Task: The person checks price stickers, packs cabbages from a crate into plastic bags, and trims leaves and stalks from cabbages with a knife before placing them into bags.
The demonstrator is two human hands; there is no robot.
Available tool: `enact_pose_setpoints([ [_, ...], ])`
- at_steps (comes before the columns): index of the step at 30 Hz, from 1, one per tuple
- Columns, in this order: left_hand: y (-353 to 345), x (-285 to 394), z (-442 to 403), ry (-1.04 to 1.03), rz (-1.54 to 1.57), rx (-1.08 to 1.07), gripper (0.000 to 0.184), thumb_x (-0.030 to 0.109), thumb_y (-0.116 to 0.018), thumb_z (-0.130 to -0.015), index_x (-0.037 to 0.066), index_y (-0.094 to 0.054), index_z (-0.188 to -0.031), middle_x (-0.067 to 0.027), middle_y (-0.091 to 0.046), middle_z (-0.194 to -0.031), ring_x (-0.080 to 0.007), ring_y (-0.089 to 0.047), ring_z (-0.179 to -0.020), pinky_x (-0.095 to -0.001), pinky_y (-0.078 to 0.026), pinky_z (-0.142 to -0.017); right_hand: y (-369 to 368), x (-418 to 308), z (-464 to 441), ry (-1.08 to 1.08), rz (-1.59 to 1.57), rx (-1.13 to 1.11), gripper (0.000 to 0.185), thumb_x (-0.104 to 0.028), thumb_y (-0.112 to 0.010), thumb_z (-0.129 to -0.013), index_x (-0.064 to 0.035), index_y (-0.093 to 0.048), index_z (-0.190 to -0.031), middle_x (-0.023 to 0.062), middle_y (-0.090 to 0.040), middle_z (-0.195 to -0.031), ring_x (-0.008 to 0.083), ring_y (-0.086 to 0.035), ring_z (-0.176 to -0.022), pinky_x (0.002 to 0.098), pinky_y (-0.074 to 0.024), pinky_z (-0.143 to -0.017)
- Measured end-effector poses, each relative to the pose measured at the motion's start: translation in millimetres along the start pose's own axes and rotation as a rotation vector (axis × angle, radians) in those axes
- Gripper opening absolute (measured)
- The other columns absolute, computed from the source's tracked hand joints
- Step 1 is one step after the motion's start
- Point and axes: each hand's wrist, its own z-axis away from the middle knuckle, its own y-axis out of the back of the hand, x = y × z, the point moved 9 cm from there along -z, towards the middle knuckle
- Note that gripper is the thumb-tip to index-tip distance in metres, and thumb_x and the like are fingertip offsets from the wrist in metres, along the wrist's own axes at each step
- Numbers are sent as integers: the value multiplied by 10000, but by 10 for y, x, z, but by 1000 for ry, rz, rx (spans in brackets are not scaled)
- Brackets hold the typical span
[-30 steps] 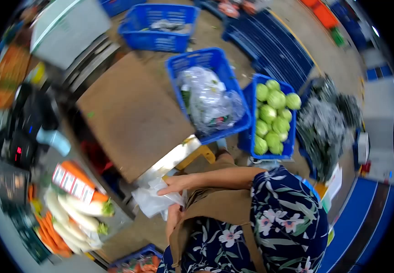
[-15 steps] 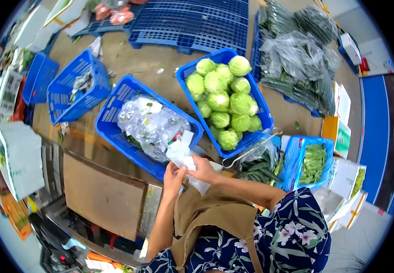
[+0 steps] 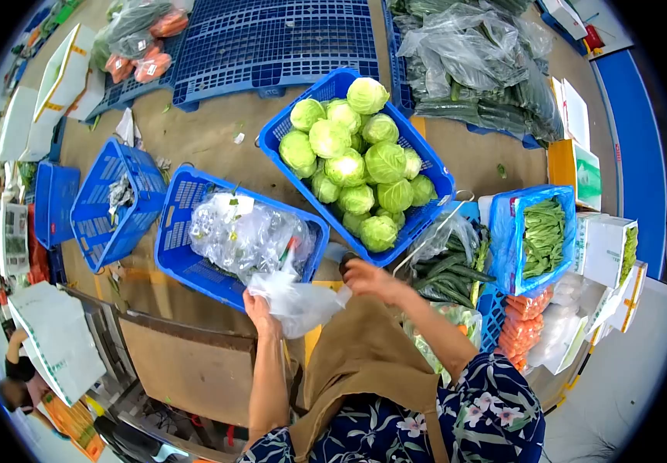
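A thin, whitish plastic bag (image 3: 299, 302) is spread out in front of me, just past the near edge of the crate of wrappings. My left hand (image 3: 259, 310) grips it along its left side. At the bag's right corner is my right hand (image 3: 376, 280), its fingertips pinching the pulled-out edge, slightly blurred. Beyond the bag, a blue crate (image 3: 181, 251) holds crumpled clear plastic (image 3: 233, 231) with a few green and red bits. Pale green cabbages (image 3: 364, 158) fill another blue crate (image 3: 281, 139) ahead of my right hand.
Cucumbers (image 3: 449, 266) and a blue-lined box of leafy greens (image 3: 543, 235) lie to the right, beside bagged carrots (image 3: 522, 328). A brown board (image 3: 187, 363) stands at left. Blue pallets (image 3: 272, 46) lie ahead. Another person (image 3: 21, 378) is at the far left.
The white bag, bunched between both hands before, is now spread wide. My right hand has moved right and my left hand slightly left and down. The camera view has shifted.
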Motion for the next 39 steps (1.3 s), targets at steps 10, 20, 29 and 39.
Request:
enact_pose_setpoints([
  [10, -2921, -1783, -1114, 518, -404, -823, 835, -25, -604, -761, 8, -158, -1467, -181, -533, -1275, -203, -593, -959, -290, -497, -786, 3410, -1276, -2421, 123, 483, 924, 1123, -591, -737, -665, 41, -218, -1436, 277, -239, -1459, 377, -240, -1365, 426, -237, -1110],
  [20, -4185, -3122, -1816, 695, -195, -617, 861, 0, -677, -736, 63, -188, -1442, -149, -482, -1287, -249, -559, -1085, -343, -513, -848, 3418, -1457, -2739, -83, 457, 705, 930, -509, -746, -700, 68, -397, -1340, 253, -427, -1348, 328, -429, -1243, 377, -348, -1029],
  [29, -3239, -2082, -958, 243, -456, -689, 1004, 32, -713, -708, 61, -77, -1485, -134, -424, -1367, -187, -523, -1017, -307, -481, -817, 2391, -1224, -1576, 207, 178, 558, 644, -267, -684, -824, -2, -412, -1344, 168, -507, -1267, 249, -502, -1149, 361, -421, -968],
  [39, -568, -76, 653, 228, -697, -130, 1031, 99, -662, -762, 50, 75, -1483, -176, -525, -1188, -141, -549, -689, -292, -471, -613, -824, -284, -1544, -153, -110, -258, 686, -289, -692, -773, -2, -417, -1332, 122, -532, -1260, 253, -540, -1130, 384, -468, -945],
])
